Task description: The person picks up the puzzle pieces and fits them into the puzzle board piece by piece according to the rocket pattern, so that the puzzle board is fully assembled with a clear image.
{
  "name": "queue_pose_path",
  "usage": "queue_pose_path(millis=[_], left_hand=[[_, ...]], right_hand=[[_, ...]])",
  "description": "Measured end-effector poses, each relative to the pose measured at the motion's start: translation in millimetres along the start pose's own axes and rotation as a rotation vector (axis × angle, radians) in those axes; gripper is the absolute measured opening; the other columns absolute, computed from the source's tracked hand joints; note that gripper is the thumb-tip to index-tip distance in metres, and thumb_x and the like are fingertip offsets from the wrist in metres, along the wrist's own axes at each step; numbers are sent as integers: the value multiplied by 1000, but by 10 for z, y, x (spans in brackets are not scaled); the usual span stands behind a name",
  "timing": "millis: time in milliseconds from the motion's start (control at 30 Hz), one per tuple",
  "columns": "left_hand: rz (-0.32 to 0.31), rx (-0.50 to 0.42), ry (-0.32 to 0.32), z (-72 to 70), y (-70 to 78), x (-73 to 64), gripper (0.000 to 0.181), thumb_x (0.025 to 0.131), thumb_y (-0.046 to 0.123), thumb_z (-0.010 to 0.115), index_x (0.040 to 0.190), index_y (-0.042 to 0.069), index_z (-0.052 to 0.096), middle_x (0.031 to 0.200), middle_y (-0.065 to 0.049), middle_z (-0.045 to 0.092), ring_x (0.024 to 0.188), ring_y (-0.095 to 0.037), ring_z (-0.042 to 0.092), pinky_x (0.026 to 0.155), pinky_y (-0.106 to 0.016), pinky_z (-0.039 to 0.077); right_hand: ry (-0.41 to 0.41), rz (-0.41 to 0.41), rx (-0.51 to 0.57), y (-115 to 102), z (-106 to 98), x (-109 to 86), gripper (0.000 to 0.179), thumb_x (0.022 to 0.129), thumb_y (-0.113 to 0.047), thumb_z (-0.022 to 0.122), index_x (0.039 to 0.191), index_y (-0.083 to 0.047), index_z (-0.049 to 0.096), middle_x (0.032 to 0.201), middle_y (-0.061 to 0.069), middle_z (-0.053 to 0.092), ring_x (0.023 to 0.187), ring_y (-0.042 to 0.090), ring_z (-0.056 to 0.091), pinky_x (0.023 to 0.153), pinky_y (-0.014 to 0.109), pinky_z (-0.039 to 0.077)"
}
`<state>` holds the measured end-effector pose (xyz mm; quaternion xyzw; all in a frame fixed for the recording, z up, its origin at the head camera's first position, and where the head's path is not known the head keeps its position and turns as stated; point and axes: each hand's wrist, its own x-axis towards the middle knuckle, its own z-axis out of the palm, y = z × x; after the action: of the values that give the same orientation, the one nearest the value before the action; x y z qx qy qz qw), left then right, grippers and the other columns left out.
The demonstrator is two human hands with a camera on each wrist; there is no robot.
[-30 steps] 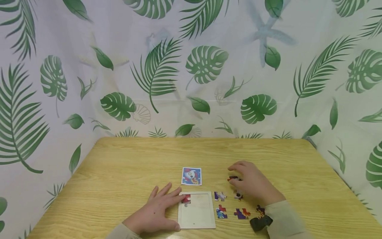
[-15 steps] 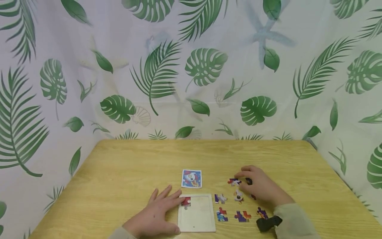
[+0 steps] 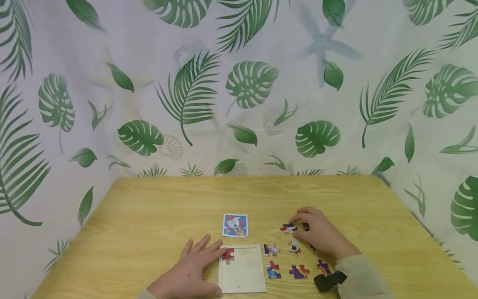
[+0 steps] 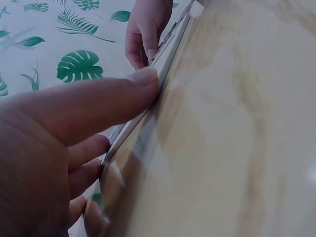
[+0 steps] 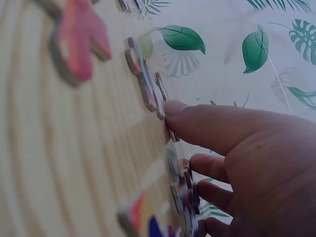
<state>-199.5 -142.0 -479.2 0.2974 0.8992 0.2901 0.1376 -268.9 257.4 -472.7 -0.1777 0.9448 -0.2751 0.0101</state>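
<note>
Tray (image 3: 243,275): only red piece (image 3: 228,254) in, far-left corner | remaining: loose pieces (image 3: 297,271) on counter (image 3: 149,216), right of tray | left hand (image 3: 188,270): fingers spread, tray's edge | right hand (image 3: 318,232): at pieces, pinch unclear

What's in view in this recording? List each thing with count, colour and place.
Backdrop: one, white with green leaves, behind and beside the table
Table: one, yellow-brown, beneath the items
Card: one, mainly blue with white edge, beyond the frame
Frame: one, cream, beside the left hand
Red piece: one, red, frame's upper left corner
Loose pieces: at least six, multicoloured, right of the frame, some partly hidden
Band: one, black, right wrist
Sleeves: two, pale, both arms
Left hand: one, touching the frame's left edge
Right hand: one, over loose pieces, grip unclear
</note>
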Motion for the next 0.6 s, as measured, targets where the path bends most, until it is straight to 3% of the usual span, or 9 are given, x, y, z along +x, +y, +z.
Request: queue_pose_path(millis=[200, 367, 500, 600], left_hand=[[-4, -12, 17, 5, -2, -54, 90, 78, 54, 79, 156, 27, 43, 164, 3, 30, 154, -34, 5, 114, -68, -9], [4, -39, -16, 79, 31, -22, 88, 78, 57, 77, 156, 36, 41, 164, 3, 28, 154, -35, 3, 113, -69, -9], [-14, 3, 0, 72, 29, -21, 87, 77, 56, 78, 155, 42, 40, 164, 7, 27, 154, -32, 3, 114, -67, -9], [-4, 26, 26, 50, 8, -31, 88, 77, 57, 78, 155, 39, 40, 164, 8, 27, 154, -31, 3, 115, -65, -9]], right_hand=[[8, -11, -20, -40, 60, 9, 14, 93, -24, 73, 107, -22, 72, 140, 19, 52, 131, 47, 45, 104, 62, 41], [13, 34, -71, -44, 38, -73, 11, 91, -23, 75, 102, -21, 72, 135, 15, 57, 128, 44, 49, 103, 61, 41], [25, 27, -77, -39, 38, -55, 12, 92, -27, 74, 103, -21, 72, 135, 14, 58, 128, 43, 50, 105, 61, 40], [42, 28, -58, -31, 46, -24, 13, 92, -28, 74, 103, -20, 72, 134, 13, 58, 128, 42, 50, 105, 60, 41]])
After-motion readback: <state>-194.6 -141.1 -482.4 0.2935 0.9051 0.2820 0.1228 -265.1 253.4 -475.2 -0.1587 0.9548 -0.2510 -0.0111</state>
